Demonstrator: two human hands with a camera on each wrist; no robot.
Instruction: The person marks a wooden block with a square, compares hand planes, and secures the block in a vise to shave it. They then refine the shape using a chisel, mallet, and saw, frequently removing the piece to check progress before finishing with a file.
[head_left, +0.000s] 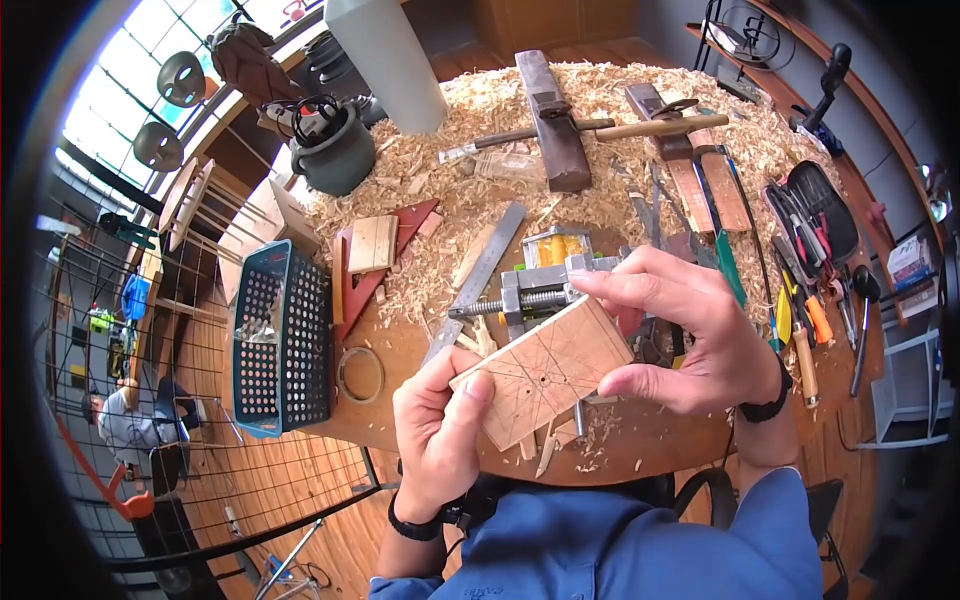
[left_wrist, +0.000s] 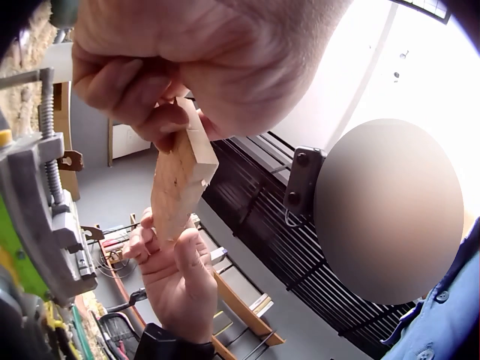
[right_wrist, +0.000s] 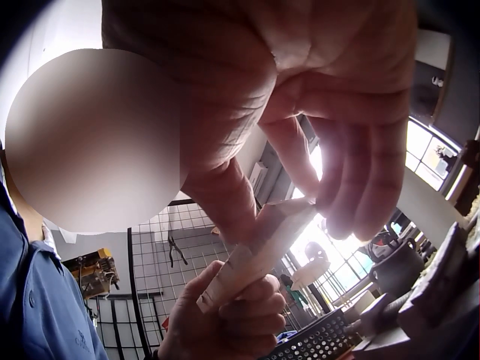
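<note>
A flat wooden block (head_left: 548, 372) with crossing pencil lines and small dark holes on its face is held tilted above the table's front edge. My left hand (head_left: 438, 430) pinches its left end, thumb on the marked face and curled fingers behind. Across the block's other end spans my right hand (head_left: 695, 335), thumb at the lower corner and forefinger at the upper edge. The right wrist view shows that end of the block (right_wrist: 262, 251) between the right thumb and fingers. Just behind the block stands a grey metal vise (head_left: 515, 300), partly hidden by it.
Wood shavings (head_left: 470, 100) cover the table's back. A steel ruler (head_left: 490, 255) and a teal basket (head_left: 305, 350) lie left. Planes, including a long wooden one (head_left: 560, 140), a mallet-like handle (head_left: 670, 127) and a tool pouch (head_left: 825, 210) lie behind and right. A dark pot (head_left: 335, 155) stands back left.
</note>
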